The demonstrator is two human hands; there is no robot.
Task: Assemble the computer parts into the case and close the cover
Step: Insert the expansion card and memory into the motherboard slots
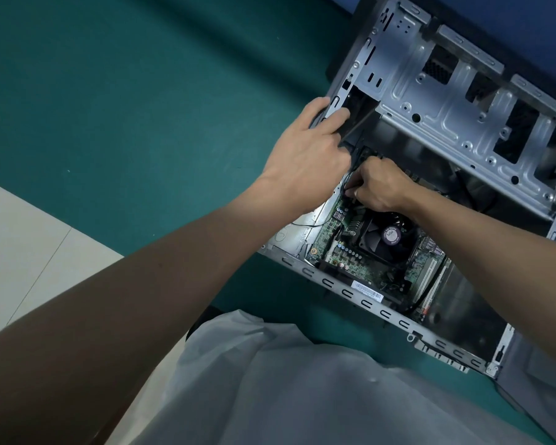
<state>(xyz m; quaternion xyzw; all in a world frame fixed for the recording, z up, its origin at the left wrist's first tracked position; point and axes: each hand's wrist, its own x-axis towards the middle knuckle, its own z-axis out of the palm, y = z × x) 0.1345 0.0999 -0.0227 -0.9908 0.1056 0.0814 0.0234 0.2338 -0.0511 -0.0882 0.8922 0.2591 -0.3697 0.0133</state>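
Green table cover (142,107) is spread left of both hands. The opened case (344,292) is laid on its side under them, its side rim clasped by the left hand (305,149), thumb outside and fingers curled over the edge. The drive cage (430,101) is seen beyond the hands. The motherboard (334,248) is seated nearer than the right hand (379,186), with the cooler fan (385,239) just below that wrist. Right fingers are curled tight, and a thin black cable (345,186) is pinched.

The motherboard (360,248) lies in the case (430,101), right on the table (126,107).
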